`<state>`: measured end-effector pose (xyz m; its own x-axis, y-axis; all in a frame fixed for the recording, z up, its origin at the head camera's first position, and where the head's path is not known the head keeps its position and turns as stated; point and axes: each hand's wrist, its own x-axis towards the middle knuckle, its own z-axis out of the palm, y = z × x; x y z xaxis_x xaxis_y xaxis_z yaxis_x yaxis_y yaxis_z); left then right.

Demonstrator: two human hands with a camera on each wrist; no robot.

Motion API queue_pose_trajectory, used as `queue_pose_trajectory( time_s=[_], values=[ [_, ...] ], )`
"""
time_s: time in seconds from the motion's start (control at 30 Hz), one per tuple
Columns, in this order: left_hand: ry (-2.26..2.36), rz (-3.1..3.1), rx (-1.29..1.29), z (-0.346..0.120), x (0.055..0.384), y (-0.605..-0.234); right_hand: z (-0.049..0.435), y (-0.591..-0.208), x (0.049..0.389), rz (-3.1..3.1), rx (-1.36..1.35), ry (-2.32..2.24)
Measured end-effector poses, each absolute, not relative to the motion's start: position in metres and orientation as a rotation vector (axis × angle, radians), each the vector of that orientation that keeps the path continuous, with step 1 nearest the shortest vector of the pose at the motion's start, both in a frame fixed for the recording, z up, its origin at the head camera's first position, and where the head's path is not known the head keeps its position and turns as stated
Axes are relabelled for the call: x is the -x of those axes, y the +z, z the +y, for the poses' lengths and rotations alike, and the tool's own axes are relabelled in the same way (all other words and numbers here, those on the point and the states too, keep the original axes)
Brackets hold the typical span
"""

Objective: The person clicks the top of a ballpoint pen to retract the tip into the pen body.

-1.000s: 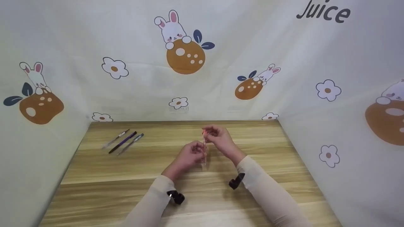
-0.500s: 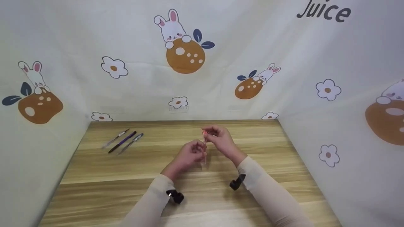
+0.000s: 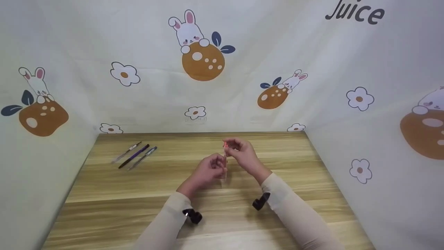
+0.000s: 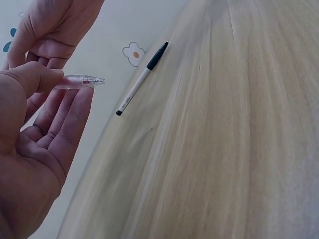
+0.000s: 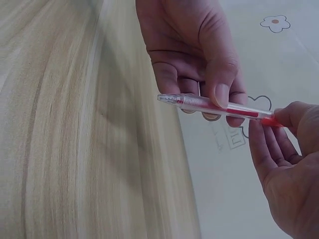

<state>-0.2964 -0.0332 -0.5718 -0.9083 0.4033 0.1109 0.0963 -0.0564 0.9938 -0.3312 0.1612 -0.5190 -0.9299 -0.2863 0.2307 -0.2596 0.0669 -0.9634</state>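
Observation:
A clear-barrelled pen (image 5: 239, 110) with a red core and a red end is held up above the table between both hands. My left hand (image 3: 208, 170) pinches its barrel between thumb and fingers, and the clear tip sticks out past them, as the left wrist view shows. At the red end, my right hand (image 3: 244, 156) grips the pen with thumb and fingers. In the right wrist view the left hand (image 5: 194, 55) is above the barrel and the right hand (image 5: 299, 164) at the right. Part of the barrel is hidden by fingers.
On the wooden table (image 3: 138, 215) at the back left lie a clear pen (image 3: 127, 152), a dark purple pen (image 3: 134, 156) and a blue-ended pen (image 3: 143, 158). The left wrist view has a white pen (image 4: 137, 84) with dark ends. Printed cloth walls (image 3: 156, 97) surround the table.
Both hands stay in nearly the same place with the pen between them. The other pens have not moved.

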Motion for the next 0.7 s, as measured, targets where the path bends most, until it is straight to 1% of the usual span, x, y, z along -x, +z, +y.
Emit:
queue_pose_trajectory(
  time_s=[0.7],
  values=[
    [2.039, 1.988, -0.539, -0.0406, 0.296, -0.5715, 0.159, -0.5247, 0.3321, 2.238, 0.533, -2.094]
  ],
)
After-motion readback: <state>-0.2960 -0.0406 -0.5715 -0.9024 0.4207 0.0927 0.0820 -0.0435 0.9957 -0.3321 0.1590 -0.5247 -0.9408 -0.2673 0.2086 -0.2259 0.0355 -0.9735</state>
